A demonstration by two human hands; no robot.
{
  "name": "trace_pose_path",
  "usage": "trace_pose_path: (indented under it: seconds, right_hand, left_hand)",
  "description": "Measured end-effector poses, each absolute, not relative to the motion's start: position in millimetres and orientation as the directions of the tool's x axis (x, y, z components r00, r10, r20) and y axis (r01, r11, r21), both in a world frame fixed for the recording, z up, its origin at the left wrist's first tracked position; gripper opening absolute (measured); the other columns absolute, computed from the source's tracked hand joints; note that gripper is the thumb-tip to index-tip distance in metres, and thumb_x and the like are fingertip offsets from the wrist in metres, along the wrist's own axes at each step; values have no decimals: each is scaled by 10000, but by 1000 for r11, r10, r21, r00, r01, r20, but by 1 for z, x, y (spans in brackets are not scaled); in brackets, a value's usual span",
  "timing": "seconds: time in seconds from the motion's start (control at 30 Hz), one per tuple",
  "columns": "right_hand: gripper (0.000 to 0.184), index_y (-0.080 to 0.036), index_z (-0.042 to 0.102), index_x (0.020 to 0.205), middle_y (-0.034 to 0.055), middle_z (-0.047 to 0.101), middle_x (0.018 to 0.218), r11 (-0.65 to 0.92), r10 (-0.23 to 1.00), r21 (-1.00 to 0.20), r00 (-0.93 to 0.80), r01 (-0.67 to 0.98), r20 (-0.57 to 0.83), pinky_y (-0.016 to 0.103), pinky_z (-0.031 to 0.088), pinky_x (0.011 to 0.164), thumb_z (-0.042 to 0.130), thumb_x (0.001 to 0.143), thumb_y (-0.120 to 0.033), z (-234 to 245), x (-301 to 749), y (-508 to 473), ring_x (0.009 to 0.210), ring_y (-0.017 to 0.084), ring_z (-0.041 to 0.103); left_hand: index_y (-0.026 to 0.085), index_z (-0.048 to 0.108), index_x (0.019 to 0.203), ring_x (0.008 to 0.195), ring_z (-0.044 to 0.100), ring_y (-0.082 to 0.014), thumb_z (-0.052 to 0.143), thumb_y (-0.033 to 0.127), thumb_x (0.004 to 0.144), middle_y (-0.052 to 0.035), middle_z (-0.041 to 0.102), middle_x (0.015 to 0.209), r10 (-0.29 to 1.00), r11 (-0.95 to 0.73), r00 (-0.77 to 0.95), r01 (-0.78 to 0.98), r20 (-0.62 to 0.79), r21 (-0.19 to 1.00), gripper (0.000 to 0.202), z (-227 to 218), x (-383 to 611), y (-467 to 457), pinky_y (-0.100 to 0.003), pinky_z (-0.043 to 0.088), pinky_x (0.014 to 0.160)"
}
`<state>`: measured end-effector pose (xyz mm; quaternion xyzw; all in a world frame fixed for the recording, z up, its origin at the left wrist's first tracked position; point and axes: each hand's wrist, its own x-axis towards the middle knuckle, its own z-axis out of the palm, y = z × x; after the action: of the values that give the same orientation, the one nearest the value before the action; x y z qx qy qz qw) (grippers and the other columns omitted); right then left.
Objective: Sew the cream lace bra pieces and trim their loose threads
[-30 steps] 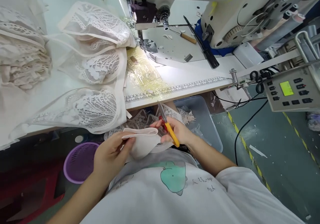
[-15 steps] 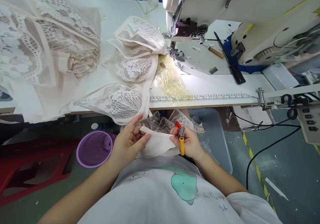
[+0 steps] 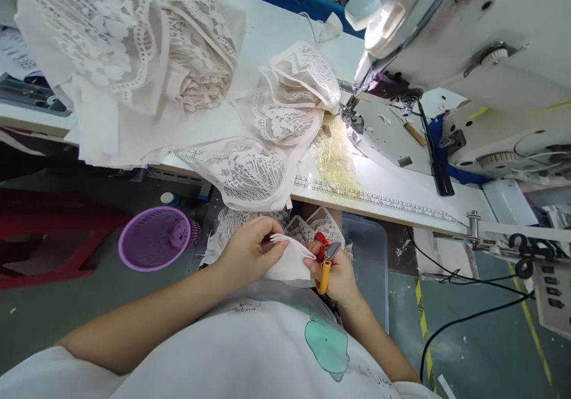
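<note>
Between my two hands a small white fabric piece (image 3: 289, 263) is stretched over my lap, its layered upper edge bowed upward. My left hand (image 3: 250, 249) pinches one end of that edge between thumb and fingers. My right hand (image 3: 341, 274) grips the other end and also carries small thread snips (image 3: 325, 275) with red and orange handles, tucked in the palm. Lace pieces (image 3: 320, 223) lie on the lap just beyond the hands. A white lace bra cup strip (image 3: 254, 173) hangs slightly over the table edge, running back to the sewing machine's needle area (image 3: 352, 116).
A big pile of white lace pieces (image 3: 134, 48) covers the table's left. The sewing machine (image 3: 455, 36) stands at right, with a black-handled tool (image 3: 441, 176) beside it. A purple basket (image 3: 151, 256) sits on the floor at left; a grey bin (image 3: 372, 256) is under the table.
The camera view has turned, shifting the table and machine in the picture. My hands have come closer together, and the white fabric's top edge now bows and shows separate layers.
</note>
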<state>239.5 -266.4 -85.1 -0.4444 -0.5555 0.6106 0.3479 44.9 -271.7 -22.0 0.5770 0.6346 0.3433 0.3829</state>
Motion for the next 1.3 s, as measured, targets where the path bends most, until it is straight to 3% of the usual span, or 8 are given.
trace_pose_path:
  seconds: [0.33, 0.57, 0.7, 0.8, 0.87, 1.03, 1.17, 1.3]
  right_hand:
    - [242, -223, 466, 693, 68, 594, 788, -84, 903, -996, -424, -13, -71, 383, 476, 747, 591, 782, -411, -82, 239, -266, 770, 209, 567]
    - [192, -216, 477, 691, 21, 559, 678, 27, 961, -1000, -277, 13, 23, 293, 455, 577, 594, 768, -347, -61, 224, -270, 623, 156, 537]
    - [253, -218, 471, 676, 4, 535, 645, -24, 965, -996, -257, 84, -45, 273, 430, 528, 642, 716, -399, -56, 221, -267, 583, 140, 501]
    - [322, -215, 461, 654, -16, 497, 615, -52, 959, -982, -266, 181, -99, 258, 418, 522, 677, 674, -453, -55, 223, -267, 569, 127, 469]
    - [343, -209, 467, 661, -22, 482, 615, -49, 949, -977, -295, 207, -110, 250, 408, 514, 683, 666, -475, -53, 224, -267, 560, 118, 454]
    - [385, -206, 476, 692, -24, 485, 634, -55, 944, -977, -309, 206, -118, 250, 426, 541, 692, 657, -522, -50, 228, -267, 577, 117, 467]
    - [457, -211, 517, 786, 13, 561, 753, -73, 941, -984, -315, 159, -121, 286, 469, 607, 747, 582, -549, -53, 233, -267, 661, 149, 531]
    - [489, -214, 539, 877, 65, 611, 911, -29, 942, -994, -330, 106, -62, 329, 497, 691, 766, 578, -527, -54, 233, -267, 789, 191, 582]
  left_hand:
    - [185, 462, 678, 481, 372, -86, 530, 368, 669, 65, 433, 546, 931, 325, 102, 204, -351, 923, 196, -19, 44, -272, -201, 296, 436]
    - [179, 497, 698, 632, 534, -126, 483, 289, 780, 4, 571, 701, 960, 23, 251, 371, -125, 928, 138, -12, 22, -270, -228, 434, 573]
    - [152, 578, 900, 804, 625, -196, 484, 251, 838, -59, 667, 873, 892, -433, 414, 670, 180, 603, 150, -7, 15, -263, -300, 495, 709]
    - [139, 596, 1010, 1057, 577, -264, 495, 201, 854, -86, 674, 1004, 716, -698, 616, 650, 329, 301, 196, 1, 27, -258, -440, 409, 968]
    - [157, 624, 895, 1032, 589, -241, 459, 171, 874, -61, 687, 928, 640, -768, 699, 590, 318, 249, 167, 4, 38, -256, -459, 365, 1015]
    - [163, 604, 758, 617, 552, -149, 343, 203, 911, -24, 610, 677, 685, -692, 709, 559, 170, 457, 305, -5, 48, -249, -278, 458, 630]
    - [183, 535, 733, 581, 493, -128, 393, 307, 882, -1, 544, 649, 830, -270, 549, 543, -93, 795, 241, -7, 44, -245, -223, 374, 520]
    - [189, 498, 708, 517, 398, -110, 429, 392, 857, 28, 456, 579, 829, 98, 460, 442, -319, 892, 262, -2, 42, -245, -211, 318, 459]
